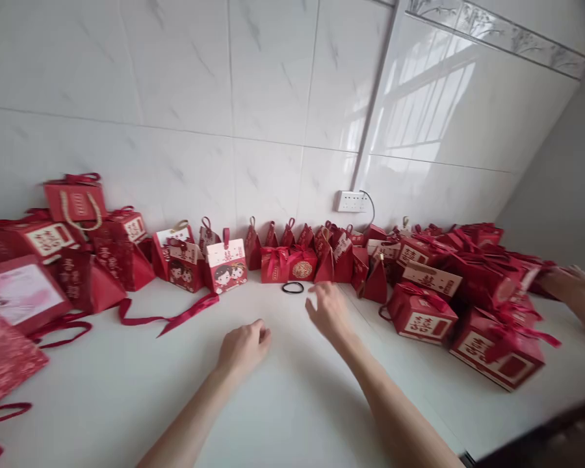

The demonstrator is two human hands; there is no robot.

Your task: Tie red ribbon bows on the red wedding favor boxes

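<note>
My left hand (pixel 244 348) is on or just above the white table, its fingers curled in and no object showing in them. Farther forward, my right hand (pixel 329 312) reaches out with thumb and fingers apart, holding nothing. A thin black ring, like a hair tie, (pixel 293 287) lies just left of its fingertips. Behind that ring stands a wide red gift box with a bow and a gold round emblem (pixel 302 269). A loose dark red ribbon (pixel 185 317) lies on the table left of my hands. Nearby stands a red-and-cream gift box with two cartoon faces (pixel 228 266).
Red gift boxes (pixel 500 348) are piled at the right, with more boxes (pixel 95 279) at the left. Another person's hand (pixel 572 286) touches the pile's far right side. A tiled wall (pixel 273 97) with a socket (pixel 352 201) rises behind the table (pixel 283 416).
</note>
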